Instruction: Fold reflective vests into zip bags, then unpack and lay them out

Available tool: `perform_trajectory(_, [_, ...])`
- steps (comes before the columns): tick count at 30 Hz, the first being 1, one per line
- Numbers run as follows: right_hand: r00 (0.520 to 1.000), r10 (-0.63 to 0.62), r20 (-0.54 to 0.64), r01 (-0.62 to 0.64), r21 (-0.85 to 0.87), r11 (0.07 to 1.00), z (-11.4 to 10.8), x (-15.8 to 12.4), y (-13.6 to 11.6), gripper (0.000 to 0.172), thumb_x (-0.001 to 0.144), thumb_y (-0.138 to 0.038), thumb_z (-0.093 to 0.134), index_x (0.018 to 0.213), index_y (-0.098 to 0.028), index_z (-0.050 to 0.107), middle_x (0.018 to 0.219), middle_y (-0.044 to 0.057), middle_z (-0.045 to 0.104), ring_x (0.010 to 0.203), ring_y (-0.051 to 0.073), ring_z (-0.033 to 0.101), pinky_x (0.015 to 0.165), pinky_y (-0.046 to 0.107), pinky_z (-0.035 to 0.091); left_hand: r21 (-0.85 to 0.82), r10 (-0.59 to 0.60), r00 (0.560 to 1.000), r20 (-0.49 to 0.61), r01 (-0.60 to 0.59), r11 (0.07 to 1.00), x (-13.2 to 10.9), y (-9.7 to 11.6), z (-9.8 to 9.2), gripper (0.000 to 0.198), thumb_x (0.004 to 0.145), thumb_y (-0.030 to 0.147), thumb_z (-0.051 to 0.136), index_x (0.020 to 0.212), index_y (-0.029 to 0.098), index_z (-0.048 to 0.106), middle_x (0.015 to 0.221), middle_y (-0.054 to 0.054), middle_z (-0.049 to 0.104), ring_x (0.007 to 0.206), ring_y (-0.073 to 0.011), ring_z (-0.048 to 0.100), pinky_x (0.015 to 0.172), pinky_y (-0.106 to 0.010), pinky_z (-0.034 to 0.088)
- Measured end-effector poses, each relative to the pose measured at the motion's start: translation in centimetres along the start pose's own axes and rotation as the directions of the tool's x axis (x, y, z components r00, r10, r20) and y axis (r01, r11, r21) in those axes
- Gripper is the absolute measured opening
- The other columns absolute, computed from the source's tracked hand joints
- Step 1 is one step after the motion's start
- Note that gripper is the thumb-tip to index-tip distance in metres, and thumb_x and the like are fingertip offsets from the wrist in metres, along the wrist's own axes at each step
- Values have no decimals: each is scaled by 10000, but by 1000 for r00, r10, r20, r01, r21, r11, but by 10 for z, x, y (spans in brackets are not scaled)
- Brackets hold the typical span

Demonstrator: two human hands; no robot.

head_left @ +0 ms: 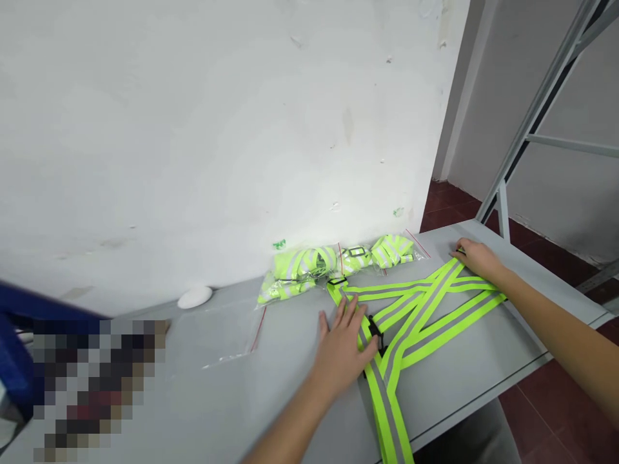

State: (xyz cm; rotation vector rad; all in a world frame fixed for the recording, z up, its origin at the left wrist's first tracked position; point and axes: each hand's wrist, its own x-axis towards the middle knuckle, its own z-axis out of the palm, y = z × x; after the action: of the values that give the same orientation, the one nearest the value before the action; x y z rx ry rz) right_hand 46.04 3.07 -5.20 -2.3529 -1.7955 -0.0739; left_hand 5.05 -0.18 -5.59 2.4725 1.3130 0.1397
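Observation:
A yellow-green reflective vest made of straps [425,338] with grey stripes lies spread on the grey table. My left hand [341,345] rests flat with fingers spread. Its fingertips touch the waist strap near a black buckle [375,332]. At the far right end of the straps, my right hand [478,259] pinches the strap by a small dark piece; its other fingers are partly hidden. A black slider [337,281] sits on the strap's upper left end. One strap runs down toward the table's front edge.
Several clear bags with folded reflective straps [302,267] lie against the white wall [217,129]. A flat, clear zip bag [217,335] lies at left, with a white oval object [195,297] behind it. A metal ladder-like frame [536,106] stands at right. Part of the left side is pixelated.

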Motion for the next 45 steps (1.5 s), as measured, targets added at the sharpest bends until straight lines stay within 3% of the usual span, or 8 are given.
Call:
perform_trajectory(7, [985, 3, -170, 10, 74, 997, -16, -77, -52, 509, 955, -518, 297, 1282, -184, 500, 1301, 148, 577, 1217, 315, 501, 1024, 509, 329, 32, 217, 964, -156, -214, 976, -8, 1, -1, 519, 997, 407, 269, 1489, 242, 280, 1600, -70, 158, 1473, -305, 97, 1147, -624, 120])
perform_trajectory(12, [983, -144, 113, 132, 108, 985, 2, -121, -79, 688, 945, -621, 200, 1496, -215, 274, 1577, 100, 240, 1450, 310, 191, 1134, 593, 143, 29, 409, 913, -18, -408, 913, -16, 10, 3, 627, 974, 527, 305, 1529, 302, 122, 1608, -60, 119, 1469, -329, 97, 1151, -546, 209])
perform_trajectory(16, [964, -124, 233, 107, 82, 991, 10, -113, -55, 695, 939, -643, 142, 1535, -286, 135, 1604, 23, 109, 1472, 283, 92, 1147, 601, 71, 78, 378, 925, 47, -380, 922, -17, 9, 11, 608, 947, 593, 317, 1503, 372, 210, 1601, -44, 165, 1449, -402, 122, 1117, -621, 194])
perform_trajectory(23, [977, -37, 209, 33, 19, 999, 4, -90, -5, 704, 932, -657, 115, 1530, -288, 166, 1595, -4, 132, 1472, 276, 87, 1152, 587, 87, 45, 368, 927, 69, -372, 927, -8, 8, 9, 566, 932, 622, 325, 1465, 439, 278, 1592, -14, 209, 1445, -398, 151, 1107, -648, 176])
perform_trajectory(33, [994, -91, -64, 93, 29, 995, 1, -98, -22, 530, 983, -458, 264, 1358, -158, 490, 1502, 148, 388, 1389, 293, 335, 1133, 560, 188, 21, 323, 945, 56, -325, 946, -5, 13, 7, 575, 922, 647, 308, 1451, 421, 333, 1587, -21, 226, 1451, -372, 154, 1121, -640, 152])
perform_trajectory(38, [842, -495, -214, 524, 110, 844, -6, -151, -99, 326, 966, -250, 381, 1205, -159, 582, 1257, 150, 598, 1121, 241, 569, 944, 410, 455, 25, 304, 951, 57, -306, 952, -1, 7, 0, 596, 909, 673, 296, 1435, 403, 375, 1578, -38, 251, 1454, -348, 159, 1130, -627, 133])
perform_trajectory(42, [571, -818, -74, 818, 129, 560, -23, -185, -161, 411, 875, -159, 480, 1283, -151, 535, 1241, 150, 592, 1109, 262, 550, 932, 415, 446, 30, 280, 958, 61, -282, 959, 5, -5, -4, 594, 905, 672, 319, 1426, 396, 391, 1577, -39, 252, 1453, -321, 180, 1144, -606, 122])
perform_trajectory(45, [425, -905, 30, 897, 120, 425, -36, -193, -184, 563, 794, -104, 544, 1346, -205, 492, 1366, 126, 513, 1266, 304, 434, 1009, 461, 377, 25, 284, 956, 69, -287, 958, 6, -12, -4, 571, 913, 647, 342, 1424, 397, 392, 1582, -41, 238, 1457, -310, 169, 1147, -601, 112])
